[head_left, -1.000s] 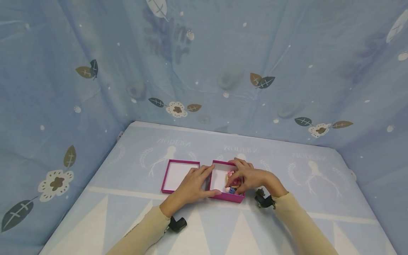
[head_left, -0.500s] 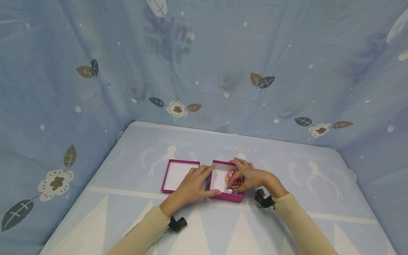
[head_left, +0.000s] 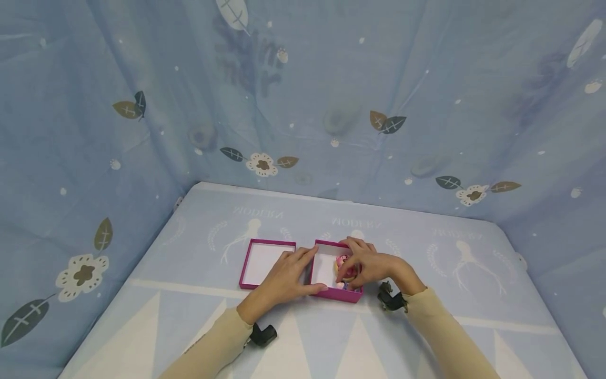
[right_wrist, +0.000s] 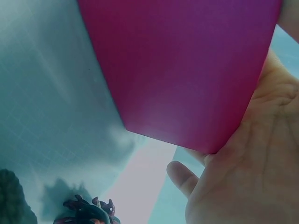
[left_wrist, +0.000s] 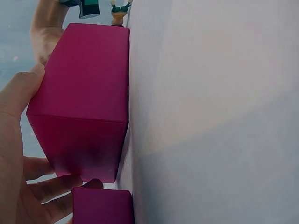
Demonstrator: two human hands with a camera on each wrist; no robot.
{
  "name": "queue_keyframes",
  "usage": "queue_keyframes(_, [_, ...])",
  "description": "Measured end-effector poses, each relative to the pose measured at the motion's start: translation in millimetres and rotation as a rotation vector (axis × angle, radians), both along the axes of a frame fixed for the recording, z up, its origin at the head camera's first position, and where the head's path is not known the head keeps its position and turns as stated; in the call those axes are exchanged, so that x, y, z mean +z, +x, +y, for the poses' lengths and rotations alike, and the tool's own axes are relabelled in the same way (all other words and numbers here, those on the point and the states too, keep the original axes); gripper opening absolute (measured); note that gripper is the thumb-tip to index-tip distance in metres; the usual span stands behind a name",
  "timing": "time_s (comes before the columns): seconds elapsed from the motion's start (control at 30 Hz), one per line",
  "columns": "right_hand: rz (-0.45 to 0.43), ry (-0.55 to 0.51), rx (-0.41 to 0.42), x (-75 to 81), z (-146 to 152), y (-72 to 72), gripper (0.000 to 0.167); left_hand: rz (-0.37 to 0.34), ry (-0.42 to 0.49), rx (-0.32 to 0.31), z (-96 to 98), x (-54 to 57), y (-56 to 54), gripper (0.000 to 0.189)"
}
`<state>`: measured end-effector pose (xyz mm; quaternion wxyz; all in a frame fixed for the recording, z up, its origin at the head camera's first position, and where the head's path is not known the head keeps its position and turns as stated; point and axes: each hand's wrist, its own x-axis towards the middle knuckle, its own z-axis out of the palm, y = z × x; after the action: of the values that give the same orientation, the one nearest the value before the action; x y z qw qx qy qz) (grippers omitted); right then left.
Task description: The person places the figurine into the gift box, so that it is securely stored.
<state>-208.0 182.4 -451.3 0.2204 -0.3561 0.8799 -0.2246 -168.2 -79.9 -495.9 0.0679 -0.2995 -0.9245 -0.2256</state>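
Note:
A magenta box (head_left: 337, 296) with a white inside stands uncovered on the table. My left hand (head_left: 284, 276) grips its left side, the thumb on the front wall and the fingers toward the back corner; the left wrist view shows the thumb on the box's edge. My right hand (head_left: 374, 263) reaches over the right wall, thumb and fingers inside, pinching a small pink-haired toy figurine (head_left: 342, 260) with yellow and blue parts. The fingers hide much of the figurine. In the right wrist view the palm lies along the box wall (right_wrist: 187, 74).
A shallow magenta lid (head_left: 265, 263) lies left of the box, white inside up. Small dark green objects (head_left: 385, 286) show beside the right wrist, their kind unclear. A patterned light-blue cloth covers the table, and blue curtains (head_left: 303, 95) stand behind.
The figurine has shifted slightly under my right fingers, and less of its blue part shows. My left hand and the box have stayed in place. The head view has tilted a little.

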Motion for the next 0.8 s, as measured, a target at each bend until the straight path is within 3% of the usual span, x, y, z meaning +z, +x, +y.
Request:
queue_keyframes(0.33, [0.021, -0.038, 0.003, -4.6, 1, -0.3, 0.020, -0.042, -0.002, 0.009, -0.9, 2.1, 0.5, 0.093])
queue_keyframes(0.57, [0.018, -0.074, 0.024, -6.9, 4, -3.3, 0.023, -0.026, -0.009, 0.007, -1.2, 2.0, -0.3, 0.093])
queue_keyframes(0.8, [-0.001, -0.179, 0.016, -7.0, 17, -2.6, 0.040, -0.019, -0.008, -0.004, -1.3, 0.4, -0.3, 0.094])
